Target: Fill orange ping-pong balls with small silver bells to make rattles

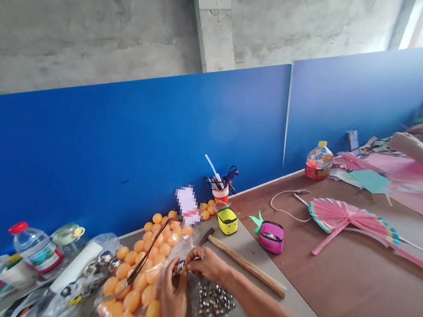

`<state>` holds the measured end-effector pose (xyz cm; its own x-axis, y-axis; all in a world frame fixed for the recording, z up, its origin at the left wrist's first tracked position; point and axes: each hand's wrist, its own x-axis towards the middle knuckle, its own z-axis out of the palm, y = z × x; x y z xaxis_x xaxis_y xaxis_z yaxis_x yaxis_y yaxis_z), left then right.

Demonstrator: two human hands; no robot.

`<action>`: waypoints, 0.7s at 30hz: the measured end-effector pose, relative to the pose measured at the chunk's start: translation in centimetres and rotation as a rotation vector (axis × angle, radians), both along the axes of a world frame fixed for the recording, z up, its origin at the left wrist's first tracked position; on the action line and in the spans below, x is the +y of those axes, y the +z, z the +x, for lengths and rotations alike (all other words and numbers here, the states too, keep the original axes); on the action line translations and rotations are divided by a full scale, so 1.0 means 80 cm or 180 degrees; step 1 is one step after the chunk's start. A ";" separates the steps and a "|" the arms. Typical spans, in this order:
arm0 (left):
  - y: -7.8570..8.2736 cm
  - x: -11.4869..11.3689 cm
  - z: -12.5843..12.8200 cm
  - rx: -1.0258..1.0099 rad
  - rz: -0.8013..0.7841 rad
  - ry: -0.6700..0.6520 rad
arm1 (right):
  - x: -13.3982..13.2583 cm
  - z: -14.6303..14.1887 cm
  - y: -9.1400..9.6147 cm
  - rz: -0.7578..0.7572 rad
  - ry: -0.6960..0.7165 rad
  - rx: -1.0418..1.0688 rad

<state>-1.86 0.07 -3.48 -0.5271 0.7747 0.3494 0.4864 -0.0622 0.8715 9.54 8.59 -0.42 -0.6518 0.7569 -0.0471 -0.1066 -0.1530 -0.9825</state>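
Low in the middle, my left hand [173,303] is closed around a small shiny metal ball [179,267], partly hidden by the fingers. My right hand [205,263] pinches at the same ball from the right, where a bit of yellow shows between the fingertips. Just below the right wrist lies a pile of small silver metal beads or bells [215,302]. Left of my hands, a clear plastic bag [135,297] holds many orange balls, and more orange balls lie behind it. A hammer [246,266] with a wooden handle rests beyond my right forearm.
A yellow pouch [227,221] and a magenta pouch [272,237] stand past the hammer. Behind are a cup of tools [221,193] and a blue partition [135,151]. Bottles [36,248] and silver balls [105,258] crowd the left. Rightward lie a pink fan [348,216] and another person's hands [404,143].
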 end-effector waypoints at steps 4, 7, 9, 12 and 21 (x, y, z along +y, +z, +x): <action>-0.003 -0.001 0.000 0.0113 0.0065 -0.0015 | 0.001 0.002 0.001 -0.0011 0.0036 -0.0087; -0.005 -0.001 0.000 0.0178 0.0088 -0.0022 | 0.002 0.003 0.001 -0.0001 0.0077 -0.0130; -0.006 0.000 0.000 0.0230 0.0092 -0.0022 | 0.002 0.004 0.001 0.0053 0.0098 -0.0161; -0.006 0.001 0.000 0.0321 0.0082 0.0034 | 0.002 0.003 0.000 0.0098 0.0114 -0.0190; -0.004 0.000 0.002 0.0426 0.0148 -0.0014 | -0.003 -0.001 -0.002 -0.0232 -0.0051 -0.0118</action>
<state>-1.73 0.04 -3.80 -0.4699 0.7582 0.4521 0.5978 -0.1034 0.7949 9.43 8.39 -0.60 -0.6364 0.7609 -0.1264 -0.0734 -0.2229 -0.9721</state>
